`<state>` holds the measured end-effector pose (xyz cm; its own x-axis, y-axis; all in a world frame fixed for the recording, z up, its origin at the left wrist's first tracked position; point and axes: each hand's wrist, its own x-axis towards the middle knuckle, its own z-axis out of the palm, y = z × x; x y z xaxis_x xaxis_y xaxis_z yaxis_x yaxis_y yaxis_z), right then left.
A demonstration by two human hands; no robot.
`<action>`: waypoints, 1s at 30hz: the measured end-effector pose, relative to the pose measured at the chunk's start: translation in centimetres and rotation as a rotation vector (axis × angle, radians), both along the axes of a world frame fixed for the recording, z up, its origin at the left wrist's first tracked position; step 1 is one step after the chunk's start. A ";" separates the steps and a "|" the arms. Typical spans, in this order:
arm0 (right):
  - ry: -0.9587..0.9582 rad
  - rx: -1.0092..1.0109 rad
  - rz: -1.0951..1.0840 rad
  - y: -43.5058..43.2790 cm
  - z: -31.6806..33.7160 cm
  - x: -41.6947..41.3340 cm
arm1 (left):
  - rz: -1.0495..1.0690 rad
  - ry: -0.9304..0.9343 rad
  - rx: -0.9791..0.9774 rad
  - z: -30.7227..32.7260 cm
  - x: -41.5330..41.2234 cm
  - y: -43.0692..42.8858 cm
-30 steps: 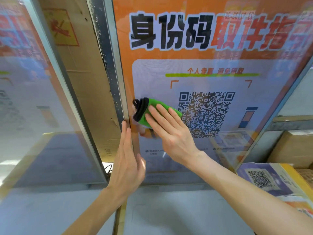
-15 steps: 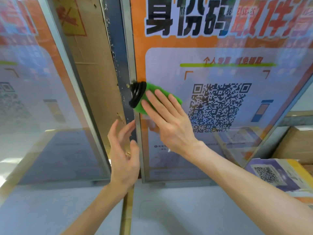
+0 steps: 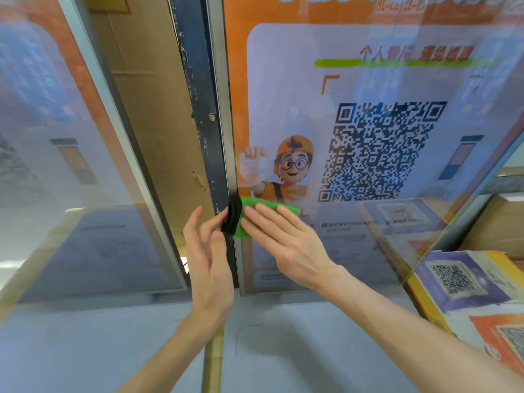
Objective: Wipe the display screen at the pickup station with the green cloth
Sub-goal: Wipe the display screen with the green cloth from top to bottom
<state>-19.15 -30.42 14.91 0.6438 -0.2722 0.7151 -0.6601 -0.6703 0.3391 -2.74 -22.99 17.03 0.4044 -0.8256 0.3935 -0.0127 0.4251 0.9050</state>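
Its grip open, a right hand [image 3: 286, 245] presses the green cloth [image 3: 272, 205] with flat fingers against the lower left edge of the display screen [image 3: 368, 80], the left hand [image 3: 208, 262] loose alongside; wiping looks mid-course, the cleaned share impossible to judge.

A parcel pickup station. Just above the fingers [image 3: 263, 219] of the right hand [image 3: 292, 248], a tall orange glass-fronted display screen [image 3: 238, 80] shows a large black QR code [image 3: 380, 151] and a cartoon courier in an orange cap [image 3: 292, 163]. Right of the fingers lie printed QR-code leaflets [image 3: 459, 282] and brown cardboard boxes [image 3: 499, 222]. Left of them stands a second glossy screen [image 3: 56, 165].
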 end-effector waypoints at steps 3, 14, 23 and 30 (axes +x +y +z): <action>-0.142 -0.011 -0.006 -0.4 0.9 1.1 | 0.028 -0.007 0.014 -0.2 -0.3 -0.1; -0.091 0.008 -0.024 -0.2 -0.2 -4.2 | 0.055 -0.409 -0.034 -2.2 -1.8 0.8; 0.026 0.025 0.062 -1.0 -2.8 -6.1 | 0.135 -0.724 -0.058 -5.2 -4.1 -0.2; -0.209 0.041 0.007 -0.4 -0.4 -6.0 | 0.103 -0.780 -0.063 -5.8 -4.3 -0.7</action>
<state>-25.14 -30.85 14.51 0.4847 -0.3001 0.8216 -0.7083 -0.6858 0.1673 -7.06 -23.70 11.21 0.0659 -0.7659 0.6396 -0.6759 0.4373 0.5933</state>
